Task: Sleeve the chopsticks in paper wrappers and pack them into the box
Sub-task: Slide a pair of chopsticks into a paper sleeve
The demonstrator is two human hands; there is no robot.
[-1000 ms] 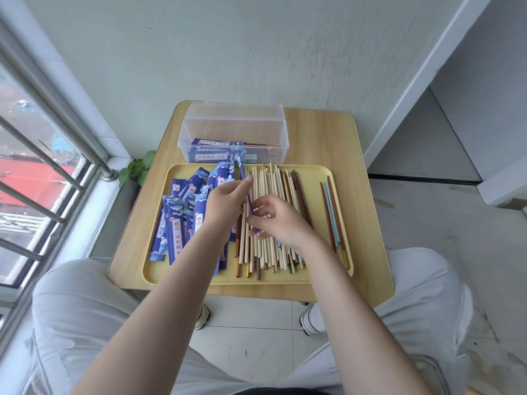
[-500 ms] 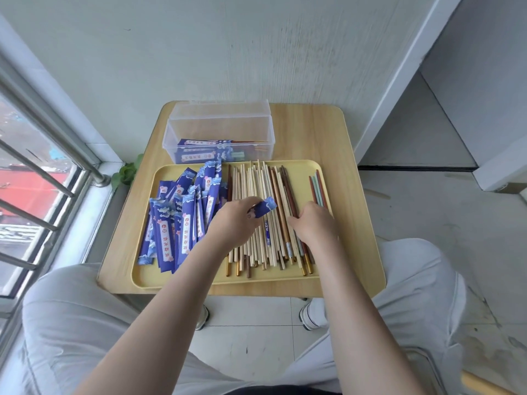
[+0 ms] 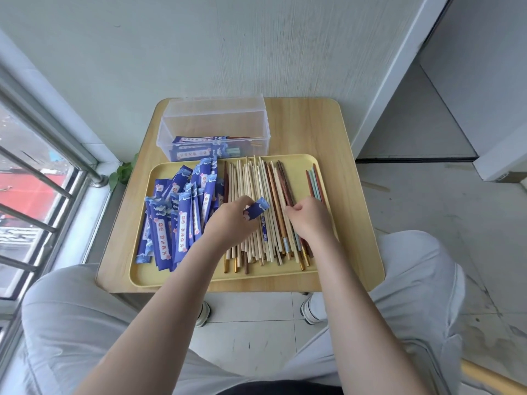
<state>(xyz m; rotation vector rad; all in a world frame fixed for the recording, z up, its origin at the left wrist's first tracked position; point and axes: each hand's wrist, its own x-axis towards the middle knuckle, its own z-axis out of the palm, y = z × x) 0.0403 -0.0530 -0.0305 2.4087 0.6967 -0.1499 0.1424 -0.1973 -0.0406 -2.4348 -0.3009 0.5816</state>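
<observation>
Right now the left hand (image 3: 232, 220) is pinching one blue paper wrapper (image 3: 256, 208) between thumb and fingers, holding it just above the heap of loose chopsticks (image 3: 256, 212) on the yellow tray (image 3: 285, 276). The wrapper is sticking out toward the right hand (image 3: 309, 219), which is curling down onto the darker chopsticks at the right side of the heap; its fingers are bending over them, though whether they are actually gripping a pair is not something I can tell from this angle. A stack of spare wrappers (image 3: 176, 220) is lying on the left half of the tray, touching the heap. Three coloured chopsticks (image 3: 314, 182) are lying apart near the tray's right edge. The clear box (image 3: 214, 129) is standing at the back of the worktop (image 3: 348, 172), just behind the tray, and is already holding a few sleeved sets at its bottom.

Judging by this, the person is picking a matching pair to slide into the wrapper. The risks are looking fairly plain. The sticks are crossing and overlapping, so lifting two may be dragging neighbours along or rolling some off the tray's near edge. With mixed colours lying side by side, the fingers may be catching an unmatched pair. The wrapper is thin paper held by one end, so its mouth may be collapsing shut, and a tip pushed in at an angle could be tearing or creasing it.
</observation>
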